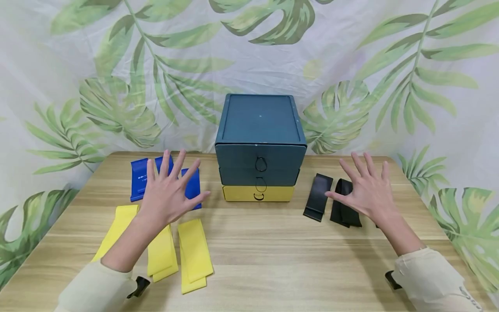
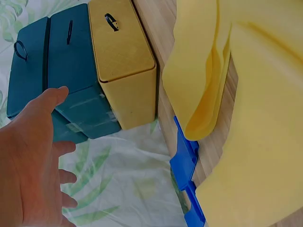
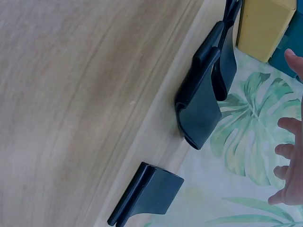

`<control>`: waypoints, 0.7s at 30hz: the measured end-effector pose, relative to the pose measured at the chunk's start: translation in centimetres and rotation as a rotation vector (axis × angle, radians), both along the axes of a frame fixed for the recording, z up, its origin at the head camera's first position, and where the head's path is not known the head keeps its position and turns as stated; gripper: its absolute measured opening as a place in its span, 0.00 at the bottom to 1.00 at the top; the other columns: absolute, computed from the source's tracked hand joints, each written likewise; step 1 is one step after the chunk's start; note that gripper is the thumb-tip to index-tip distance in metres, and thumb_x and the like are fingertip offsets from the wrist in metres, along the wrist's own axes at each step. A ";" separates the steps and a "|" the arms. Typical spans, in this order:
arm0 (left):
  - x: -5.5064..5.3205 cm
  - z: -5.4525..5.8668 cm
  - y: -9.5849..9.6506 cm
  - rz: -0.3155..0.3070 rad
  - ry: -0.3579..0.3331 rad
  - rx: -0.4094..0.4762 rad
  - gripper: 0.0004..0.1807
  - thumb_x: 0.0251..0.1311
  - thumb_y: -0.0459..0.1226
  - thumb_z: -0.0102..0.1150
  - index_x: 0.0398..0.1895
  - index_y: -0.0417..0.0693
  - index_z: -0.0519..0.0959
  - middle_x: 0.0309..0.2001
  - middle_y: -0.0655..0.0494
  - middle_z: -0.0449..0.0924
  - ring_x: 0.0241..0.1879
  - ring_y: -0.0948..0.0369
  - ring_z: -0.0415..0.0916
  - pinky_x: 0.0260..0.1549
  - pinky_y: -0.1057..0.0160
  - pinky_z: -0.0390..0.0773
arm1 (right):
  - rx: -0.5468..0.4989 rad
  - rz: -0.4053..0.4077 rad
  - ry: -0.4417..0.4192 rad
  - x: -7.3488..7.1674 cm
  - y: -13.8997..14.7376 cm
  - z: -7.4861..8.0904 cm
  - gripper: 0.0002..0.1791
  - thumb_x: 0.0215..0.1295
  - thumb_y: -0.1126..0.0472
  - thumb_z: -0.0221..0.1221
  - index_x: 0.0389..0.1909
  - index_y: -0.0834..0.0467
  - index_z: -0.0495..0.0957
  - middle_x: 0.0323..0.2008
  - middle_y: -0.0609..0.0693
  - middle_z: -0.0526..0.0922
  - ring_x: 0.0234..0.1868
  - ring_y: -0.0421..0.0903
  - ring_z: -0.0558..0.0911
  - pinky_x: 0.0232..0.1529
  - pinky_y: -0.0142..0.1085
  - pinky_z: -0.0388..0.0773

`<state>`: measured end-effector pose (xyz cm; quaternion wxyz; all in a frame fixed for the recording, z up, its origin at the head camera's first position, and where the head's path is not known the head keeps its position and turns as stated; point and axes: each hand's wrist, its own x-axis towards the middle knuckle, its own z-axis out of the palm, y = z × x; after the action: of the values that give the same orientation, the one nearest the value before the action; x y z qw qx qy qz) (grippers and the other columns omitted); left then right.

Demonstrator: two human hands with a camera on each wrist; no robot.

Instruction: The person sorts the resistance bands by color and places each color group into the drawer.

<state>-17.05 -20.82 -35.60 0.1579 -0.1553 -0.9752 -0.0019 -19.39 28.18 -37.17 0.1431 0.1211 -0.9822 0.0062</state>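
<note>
My left hand (image 1: 166,195) hovers with fingers spread above folded blue bands (image 1: 139,180) and folded yellow bands (image 1: 195,251) on the left of the table. On the other side, my right hand (image 1: 370,190) is spread likewise, holding nothing, over folded black bands (image 1: 317,197). Between the hands, towards the back, stands a stack of drawers (image 1: 261,164): two dark teal ones above a yellow drawer (image 1: 234,193), each with a black loop on its front. In the left wrist view, yellow bands (image 2: 270,118) loom large and the left thumb overlaps the teal drawers (image 2: 71,61).
The wooden table (image 1: 265,260) reaches back to a leaf-print cloth (image 1: 187,86) hung behind it. Black straps (image 1: 139,287) show under both sleeves. In the right wrist view, another folded black band (image 3: 151,189) lies apart from the others near the table edge.
</note>
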 end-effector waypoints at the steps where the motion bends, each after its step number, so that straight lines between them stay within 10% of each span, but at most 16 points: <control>1: 0.0 0.0 0.1 -0.006 -0.004 0.003 0.49 0.61 0.66 0.59 0.80 0.54 0.63 0.81 0.37 0.49 0.79 0.32 0.40 0.71 0.24 0.39 | -0.001 0.002 0.001 0.1 -0.1 0.1 0.59 0.53 0.20 0.60 0.78 0.54 0.65 0.80 0.63 0.56 0.81 0.65 0.48 0.72 0.73 0.40; 21: 0.9 1.2 2.6 -0.207 0.151 0.024 0.44 0.61 0.61 0.57 0.75 0.46 0.71 0.76 0.37 0.63 0.76 0.41 0.59 0.69 0.32 0.61 | -0.078 0.105 0.033 0.8 -2.9 1.8 0.54 0.58 0.24 0.60 0.79 0.51 0.64 0.81 0.60 0.54 0.83 0.59 0.43 0.75 0.69 0.34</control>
<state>-16.17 -18.26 -34.44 0.2318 -0.2530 -0.9391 -0.0182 -18.61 25.25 -35.40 0.1634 0.1667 -0.9711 0.0498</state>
